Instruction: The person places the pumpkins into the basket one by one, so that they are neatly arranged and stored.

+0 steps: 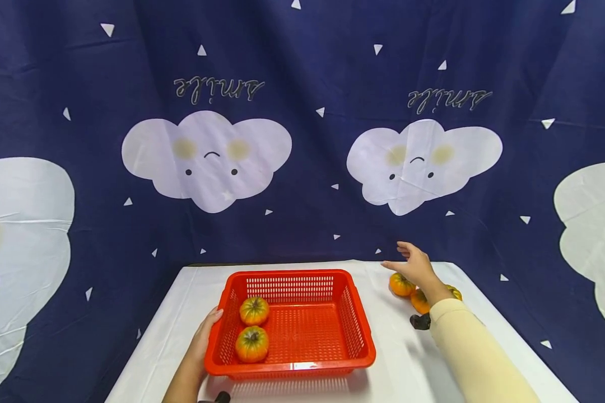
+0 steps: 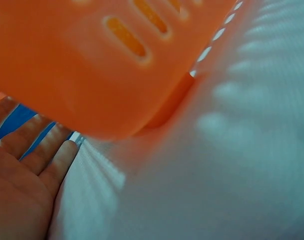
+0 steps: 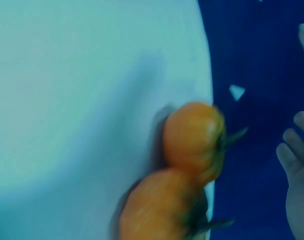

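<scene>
A red plastic basket (image 1: 292, 368) holds two small orange-green pumpkins, one pumpkin (image 1: 254, 311) behind the other pumpkin (image 1: 252, 344), along its left side. My left hand (image 1: 200, 339) rests against the basket's left wall; in the left wrist view its fingers (image 2: 61, 159) are extended beside the basket (image 2: 67, 75). On the right, my right hand (image 1: 416, 266) is raised above a group of pumpkins, thumb and fingers spread, holding nothing. That group has a far pumpkin (image 1: 401, 285), a middle pumpkin (image 1: 420, 301) and one pumpkin (image 1: 455, 292) partly hidden by the wrist.
A white cloth (image 1: 158, 341) covers the table. Behind it and at both sides hangs a dark blue curtain (image 1: 312, 224) with clouds and triangles. A black device (image 1: 420, 322) sits at the right wrist, another black device (image 1: 222, 397) near the left.
</scene>
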Tool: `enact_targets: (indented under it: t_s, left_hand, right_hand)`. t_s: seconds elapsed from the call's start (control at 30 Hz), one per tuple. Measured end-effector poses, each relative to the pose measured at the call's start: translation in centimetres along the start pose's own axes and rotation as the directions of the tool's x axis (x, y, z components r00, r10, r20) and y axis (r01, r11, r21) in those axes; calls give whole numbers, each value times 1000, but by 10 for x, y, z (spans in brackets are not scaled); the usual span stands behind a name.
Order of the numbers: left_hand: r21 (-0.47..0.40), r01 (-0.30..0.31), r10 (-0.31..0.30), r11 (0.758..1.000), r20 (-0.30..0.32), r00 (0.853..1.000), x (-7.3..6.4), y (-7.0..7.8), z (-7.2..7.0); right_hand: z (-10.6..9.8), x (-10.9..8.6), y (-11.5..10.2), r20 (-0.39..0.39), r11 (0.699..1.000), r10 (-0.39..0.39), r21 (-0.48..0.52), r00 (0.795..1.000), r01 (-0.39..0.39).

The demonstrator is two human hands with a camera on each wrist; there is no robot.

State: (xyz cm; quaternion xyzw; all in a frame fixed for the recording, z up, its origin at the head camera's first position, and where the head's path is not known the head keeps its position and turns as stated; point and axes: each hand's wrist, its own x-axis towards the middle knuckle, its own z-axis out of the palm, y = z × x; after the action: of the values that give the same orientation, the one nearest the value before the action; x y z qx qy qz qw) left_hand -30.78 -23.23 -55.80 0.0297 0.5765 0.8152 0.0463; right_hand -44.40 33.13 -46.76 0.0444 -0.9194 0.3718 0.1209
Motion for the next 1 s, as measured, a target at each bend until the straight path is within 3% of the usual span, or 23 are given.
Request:
enact_targets:
  t_s: [0.23,0.43,0.7,1.0]
  left_hand:
    - [49,75,-74,996,-21,997,-2,2,-4]
    - [21,23,-23,1000,8,1000,0,2,-2]
    - [-8,53,-52,999,14,999,0,0,-2]
    - [-1,37,-37,999,12,999,1,0,0]
  right_hand:
    - [0,-12,28,18,996,18,-87,1000,-16]
    - [3,-15,36,61,989,46,-143,997,-37]
    - [7,-15,41,81,978,62,-201,995,-44]
    - [9,-12,41,107,972,138,-207,985,-113]
